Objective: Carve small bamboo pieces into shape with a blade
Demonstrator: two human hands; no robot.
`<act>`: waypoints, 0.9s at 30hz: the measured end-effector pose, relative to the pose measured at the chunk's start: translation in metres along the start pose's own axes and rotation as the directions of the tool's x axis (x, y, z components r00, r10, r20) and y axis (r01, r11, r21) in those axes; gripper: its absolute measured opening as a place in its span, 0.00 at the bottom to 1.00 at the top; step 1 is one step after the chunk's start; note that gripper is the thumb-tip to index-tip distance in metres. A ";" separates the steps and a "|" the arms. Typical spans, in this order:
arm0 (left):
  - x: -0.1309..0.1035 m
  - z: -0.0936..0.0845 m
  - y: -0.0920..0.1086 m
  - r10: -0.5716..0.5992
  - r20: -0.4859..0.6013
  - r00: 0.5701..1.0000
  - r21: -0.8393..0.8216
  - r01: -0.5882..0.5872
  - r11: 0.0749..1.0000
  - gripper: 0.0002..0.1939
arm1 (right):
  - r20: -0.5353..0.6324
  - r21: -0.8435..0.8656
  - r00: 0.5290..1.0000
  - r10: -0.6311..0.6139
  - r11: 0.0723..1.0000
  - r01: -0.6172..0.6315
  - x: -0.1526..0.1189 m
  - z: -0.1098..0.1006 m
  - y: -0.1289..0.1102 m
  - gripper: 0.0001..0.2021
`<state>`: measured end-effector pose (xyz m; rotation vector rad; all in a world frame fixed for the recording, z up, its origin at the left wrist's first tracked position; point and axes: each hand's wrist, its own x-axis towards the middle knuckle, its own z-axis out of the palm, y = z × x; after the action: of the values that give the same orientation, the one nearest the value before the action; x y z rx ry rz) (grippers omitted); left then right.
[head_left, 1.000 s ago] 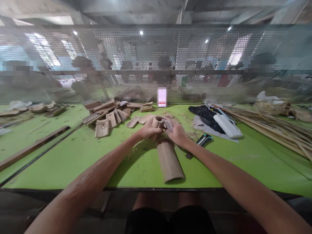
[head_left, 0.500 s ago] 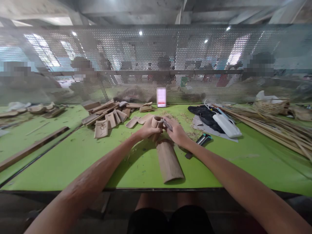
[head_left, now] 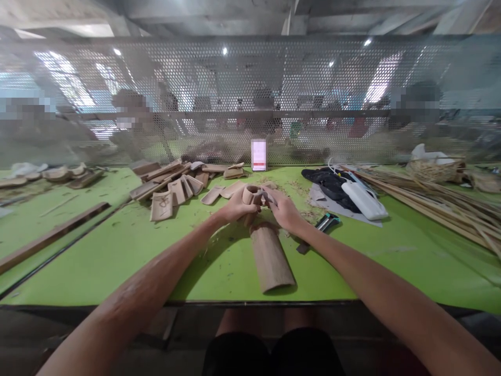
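Over the middle of the green table [head_left: 129,271], my left hand [head_left: 235,207] is closed around a short hollow bamboo piece [head_left: 250,195] with its round opening upward. My right hand [head_left: 285,211] pinches a small grey piece [head_left: 268,197], perhaps sandpaper, against the right side of the bamboo rim. Fingers partly cover both things. Just below my hands a split bamboo half [head_left: 271,261] lies curved side up, pointing toward me. A cutter knife [head_left: 327,222] with a teal end lies by my right forearm.
Several cut bamboo pieces [head_left: 178,189] are piled at the back left. A phone [head_left: 259,155] stands against the perforated metal screen [head_left: 219,125]. At right are a white power bank-like block [head_left: 364,200], dark gloves-like cloth [head_left: 331,189] and long bamboo strips [head_left: 422,206]. A wooden strip [head_left: 55,235] lies left.
My right hand and the grey piece have shifted slightly to the right along the bamboo rim. My left hand keeps its hold, almost unmoved.
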<state>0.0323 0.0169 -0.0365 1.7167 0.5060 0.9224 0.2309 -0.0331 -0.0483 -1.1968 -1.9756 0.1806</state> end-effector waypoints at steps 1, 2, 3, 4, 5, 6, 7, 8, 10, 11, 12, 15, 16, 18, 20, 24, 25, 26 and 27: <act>0.000 0.000 0.001 -0.005 -0.001 1.000 0.001 0.005 1.000 0.32 | 0.002 0.002 1.000 0.002 1.000 -0.002 0.000 0.000 0.000 0.27; 0.000 0.000 0.001 -0.010 -0.002 1.000 0.005 0.010 1.000 0.31 | 0.004 0.004 1.000 0.006 1.000 -0.006 0.000 0.000 0.000 0.27; 0.000 0.000 0.002 -0.011 -0.003 1.000 0.011 0.011 1.000 0.31 | 0.005 0.006 1.000 0.010 1.000 -0.011 0.001 0.000 0.001 0.27; -0.001 0.000 0.002 -0.008 -0.003 1.000 0.017 0.008 1.000 0.31 | 0.005 0.009 1.000 0.014 1.000 -0.014 0.001 0.000 0.001 0.27; -0.001 0.000 0.002 -0.004 -0.002 1.000 0.024 0.004 1.000 0.31 | 0.004 0.014 1.000 0.017 1.000 -0.017 0.001 0.000 0.001 0.26; 0.000 0.000 0.002 0.002 -0.001 1.000 0.028 -0.002 1.000 0.31 | 0.003 0.020 1.000 0.019 1.000 -0.019 0.000 0.000 0.001 0.26; 0.000 0.000 0.002 0.008 0.000 1.000 0.030 -0.008 1.000 0.31 | 0.000 0.026 1.000 0.023 0.999 -0.023 0.000 0.000 0.001 0.26; -0.001 0.000 0.002 0.010 0.000 1.000 0.032 -0.010 0.999 0.31 | -0.002 0.033 1.000 0.026 0.999 -0.026 0.000 0.000 0.001 0.26; -0.001 0.000 0.003 0.008 0.000 1.000 0.035 -0.008 0.999 0.31 | -0.010 0.046 1.000 0.029 0.999 -0.029 0.000 0.000 0.002 0.25; -0.001 0.000 0.003 0.007 0.000 1.000 0.036 -0.007 0.999 0.31 | -0.016 0.050 0.999 0.028 0.998 -0.027 0.000 0.000 0.002 0.24; -0.001 0.000 0.004 0.007 0.002 1.000 0.037 -0.008 0.999 0.30 | -0.021 0.054 0.999 0.027 0.998 -0.026 0.000 0.000 0.002 0.23; -0.001 0.000 0.004 0.013 0.008 1.000 0.035 -0.013 0.999 0.30 | -0.027 0.056 0.999 0.042 0.998 -0.040 0.000 0.000 0.001 0.21; -0.001 0.000 0.004 0.015 0.008 1.000 0.031 -0.015 0.999 0.30 | -0.025 0.054 0.998 0.050 0.997 -0.049 0.000 0.000 0.001 0.21; -0.001 0.000 0.003 0.016 0.009 1.000 0.019 -0.016 1.000 0.29 | -0.025 0.048 0.998 0.060 0.997 -0.058 0.000 -0.001 0.000 0.19; -0.001 0.000 0.002 0.014 0.018 1.000 0.014 -0.014 1.000 0.29 | -0.032 0.042 0.998 0.061 0.997 -0.059 0.000 -0.001 -0.001 0.18; 0.000 -0.001 0.001 0.010 0.011 1.000 0.053 -0.011 0.999 0.30 | -0.047 0.077 0.994 0.098 0.993 -0.094 0.000 -0.001 -0.002 0.15; -0.001 -0.002 0.001 0.009 0.001 1.000 0.065 -0.010 0.998 0.31 | -0.059 0.084 0.991 0.119 0.990 -0.114 0.000 0.000 -0.001 0.15; -0.001 -0.001 0.001 0.008 -0.007 1.000 0.074 -0.007 0.997 0.32 | -0.080 0.087 0.987 0.141 0.987 -0.134 0.000 0.000 -0.001 0.15; -0.001 -0.001 0.001 0.004 -0.011 1.000 0.077 -0.003 0.997 0.32 | -0.105 0.090 0.982 0.159 0.985 -0.150 0.001 0.001 0.001 0.14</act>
<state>0.0306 0.0167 -0.0355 1.7835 0.5525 0.9257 0.2305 -0.0320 -0.0490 -1.2802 -1.7631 0.2654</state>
